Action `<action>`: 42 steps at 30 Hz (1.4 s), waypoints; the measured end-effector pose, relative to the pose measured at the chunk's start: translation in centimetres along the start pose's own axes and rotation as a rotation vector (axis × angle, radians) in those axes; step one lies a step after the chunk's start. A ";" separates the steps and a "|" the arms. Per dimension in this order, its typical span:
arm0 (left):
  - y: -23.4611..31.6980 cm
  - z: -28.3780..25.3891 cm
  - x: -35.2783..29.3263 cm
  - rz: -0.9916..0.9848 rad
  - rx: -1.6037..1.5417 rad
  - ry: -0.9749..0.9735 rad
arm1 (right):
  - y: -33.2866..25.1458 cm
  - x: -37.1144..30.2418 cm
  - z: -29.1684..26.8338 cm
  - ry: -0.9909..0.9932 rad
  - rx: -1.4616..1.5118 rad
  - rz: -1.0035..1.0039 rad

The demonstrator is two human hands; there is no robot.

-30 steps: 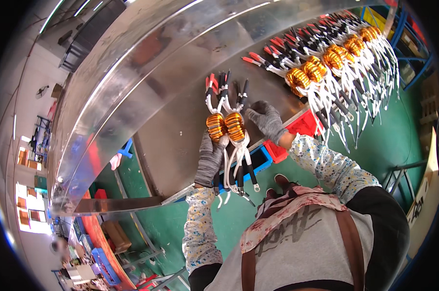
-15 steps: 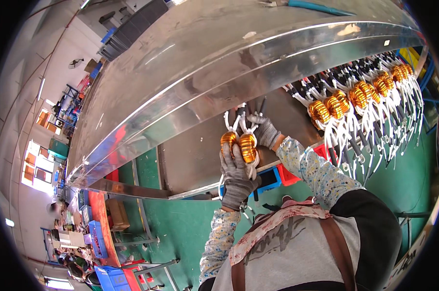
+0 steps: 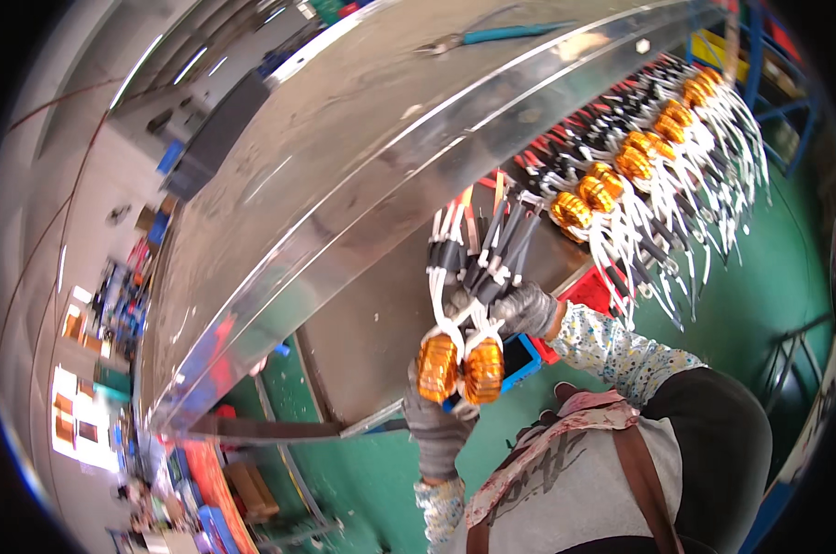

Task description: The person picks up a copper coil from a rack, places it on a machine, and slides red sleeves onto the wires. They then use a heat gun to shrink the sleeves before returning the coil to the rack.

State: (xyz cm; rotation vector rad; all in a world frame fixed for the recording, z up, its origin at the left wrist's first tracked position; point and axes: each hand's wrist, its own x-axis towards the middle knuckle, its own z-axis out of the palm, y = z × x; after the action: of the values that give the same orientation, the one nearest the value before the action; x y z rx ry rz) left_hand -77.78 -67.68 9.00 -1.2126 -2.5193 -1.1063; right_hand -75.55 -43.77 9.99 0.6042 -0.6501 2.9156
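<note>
A pair of copper-wound toroid coils [image 3: 437, 367] hangs just off the near edge of the lower metal surface. My left hand [image 3: 439, 427], in a grey glove, is closed around their near side, the fingers partly hidden behind the windings. White-sleeved leads [image 3: 441, 305] run away from the coils into black sleeving, with red showing at the far ends. Beside those leads my gloved right hand [image 3: 527, 310] is closed on the bundle of black-sleeved leads [image 3: 505, 249]. Some of its fingers are hidden under the wires.
A row of similar coils [image 3: 635, 157] with dangling leads lies to the right. Above stands a steel ledge [image 3: 344, 203], with blue-handled pliers [image 3: 510, 33] on the upper top. A red bin [image 3: 595, 294] and a blue bin [image 3: 524, 363] sit below the near edge.
The coil pair has come nearer to me, and more of its leads now shows from under the ledge. Both hands moved nearer with it. The whole view has tilted.
</note>
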 end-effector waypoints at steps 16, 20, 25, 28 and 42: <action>3.0 6.7 -4.4 0.429 -0.071 -0.603 | -0.4 -19.0 9.9 0.296 -0.180 -0.109; 14.3 11.0 -3.4 0.414 -1.021 -1.151 | -3.2 -26.3 11.7 0.454 -0.130 -0.212; 16.7 24.1 -9.6 0.598 -1.495 -1.729 | -8.6 -36.5 17.2 0.655 -0.060 -0.385; 22.0 29.2 -14.0 0.473 -1.599 -1.772 | -11.8 -42.9 16.8 0.887 -0.035 -0.420; 49.4 52.9 -17.1 -0.039 -1.766 -2.062 | -27.7 -66.6 15.5 1.173 0.098 -1.119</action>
State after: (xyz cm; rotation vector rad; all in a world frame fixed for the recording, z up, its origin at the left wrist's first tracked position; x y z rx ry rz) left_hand -21.01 -22.95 -8.50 0.8141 -0.0015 0.6520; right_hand -4.09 -25.61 7.08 -0.5904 0.0439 1.7228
